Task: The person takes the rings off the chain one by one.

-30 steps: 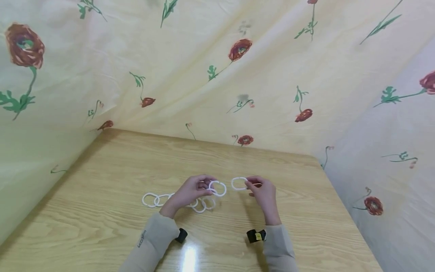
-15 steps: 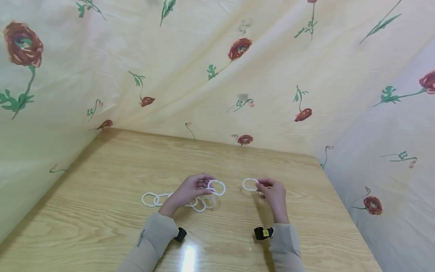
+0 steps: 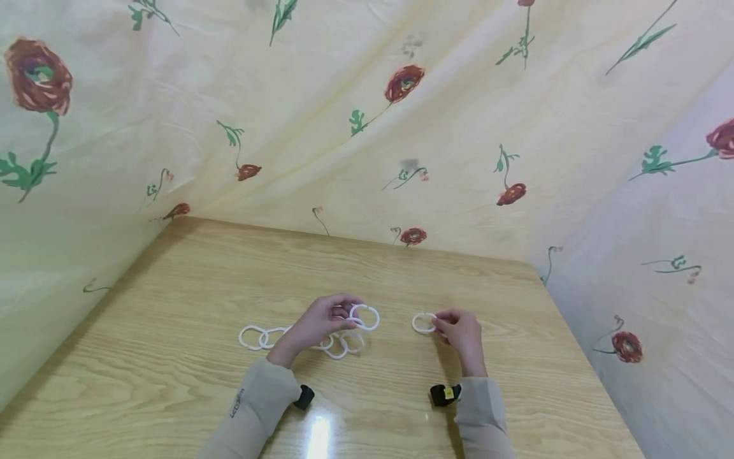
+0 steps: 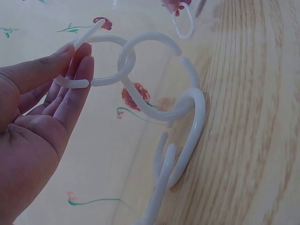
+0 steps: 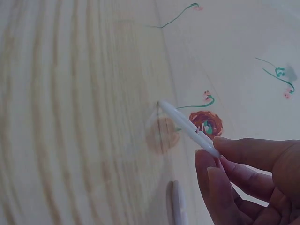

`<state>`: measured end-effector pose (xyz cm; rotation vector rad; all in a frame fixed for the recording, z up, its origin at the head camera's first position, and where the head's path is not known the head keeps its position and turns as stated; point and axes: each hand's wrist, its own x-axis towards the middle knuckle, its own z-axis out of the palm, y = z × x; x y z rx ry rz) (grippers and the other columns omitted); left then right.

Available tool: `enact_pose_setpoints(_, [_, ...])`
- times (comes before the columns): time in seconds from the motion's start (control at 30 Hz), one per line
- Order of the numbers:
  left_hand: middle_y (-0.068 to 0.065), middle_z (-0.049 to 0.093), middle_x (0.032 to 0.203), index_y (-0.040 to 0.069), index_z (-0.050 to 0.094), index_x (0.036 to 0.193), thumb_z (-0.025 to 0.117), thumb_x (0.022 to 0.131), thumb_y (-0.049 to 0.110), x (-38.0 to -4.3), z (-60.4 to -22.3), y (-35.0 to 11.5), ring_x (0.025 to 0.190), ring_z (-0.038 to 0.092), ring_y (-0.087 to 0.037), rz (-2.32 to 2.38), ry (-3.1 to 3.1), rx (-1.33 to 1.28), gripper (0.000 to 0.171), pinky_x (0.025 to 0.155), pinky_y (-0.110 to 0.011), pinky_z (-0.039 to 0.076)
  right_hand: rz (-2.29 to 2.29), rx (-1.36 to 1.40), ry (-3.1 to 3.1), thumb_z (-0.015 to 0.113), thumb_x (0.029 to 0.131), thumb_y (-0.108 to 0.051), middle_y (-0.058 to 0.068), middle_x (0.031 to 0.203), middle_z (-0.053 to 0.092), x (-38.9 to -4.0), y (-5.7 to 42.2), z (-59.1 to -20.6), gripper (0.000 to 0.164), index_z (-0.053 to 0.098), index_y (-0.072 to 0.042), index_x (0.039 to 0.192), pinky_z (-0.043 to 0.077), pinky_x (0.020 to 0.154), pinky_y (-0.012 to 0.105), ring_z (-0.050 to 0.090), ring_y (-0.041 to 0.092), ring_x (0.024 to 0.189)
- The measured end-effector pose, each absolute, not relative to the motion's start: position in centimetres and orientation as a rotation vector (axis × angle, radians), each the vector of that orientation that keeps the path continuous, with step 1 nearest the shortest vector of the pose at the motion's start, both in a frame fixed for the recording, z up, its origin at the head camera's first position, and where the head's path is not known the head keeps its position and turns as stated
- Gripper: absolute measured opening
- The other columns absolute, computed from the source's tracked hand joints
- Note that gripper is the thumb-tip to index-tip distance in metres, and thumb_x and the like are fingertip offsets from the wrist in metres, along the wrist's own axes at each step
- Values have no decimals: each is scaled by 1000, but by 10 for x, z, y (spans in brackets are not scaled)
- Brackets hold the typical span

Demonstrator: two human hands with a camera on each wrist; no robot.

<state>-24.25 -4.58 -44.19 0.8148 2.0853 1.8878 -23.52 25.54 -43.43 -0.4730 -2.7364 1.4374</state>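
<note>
Between its thumb and fingers my left hand (image 3: pixel 329 319) pinches a white plastic ring (image 3: pixel 365 317), the end of a chain of linked rings. In the left wrist view the linked rings (image 4: pixel 161 112) trail from the fingers, each with a small gap in its loop. More of the chain (image 3: pixel 250 337) lies on the table, partly hidden behind the left hand and wrist. To the right, my right hand (image 3: pixel 463 335) pinches a single white ring (image 3: pixel 422 323) by its side, apart from the chain. In the right wrist view this ring (image 5: pixel 185 124) appears nearly edge-on between thumb and fingertips.
The wood-grain table (image 3: pixel 258 261) is bordered at the back and sides by flower-printed cloth (image 3: pixel 321 146). Both forearms wear light sleeves, and each wrist carries a black camera (image 3: pixel 444 394).
My right hand has moved right, away from the left hand, carrying its ring. Most recently that ring has dipped slightly and turned. The left hand stays almost still with its chain.
</note>
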Motion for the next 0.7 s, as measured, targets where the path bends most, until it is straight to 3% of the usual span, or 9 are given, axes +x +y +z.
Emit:
enact_pose_setpoints(0.3, [-23, 63, 100, -12, 54, 124, 66, 87, -1, -243, -444, -46, 84, 60, -2, 1881, 2087, 839, 40, 74, -14, 55, 1407, -486, -2770, 67, 88, -5, 10, 78, 69, -235, 261, -440, 22, 67, 10, 104, 52, 54, 19, 59, 8, 60])
enact_pose_setpoints(0.7, [-22, 64, 99, -11, 55, 124, 67, 88, 2, -243, -443, -46, 83, 60, -1, 1853, 2111, 831, 40, 73, -13, 55, 1388, -500, -2790, 64, 91, -8, 20, 97, 70, -232, 263, -436, 23, 66, 8, 108, 58, 62, 22, 65, 13, 75])
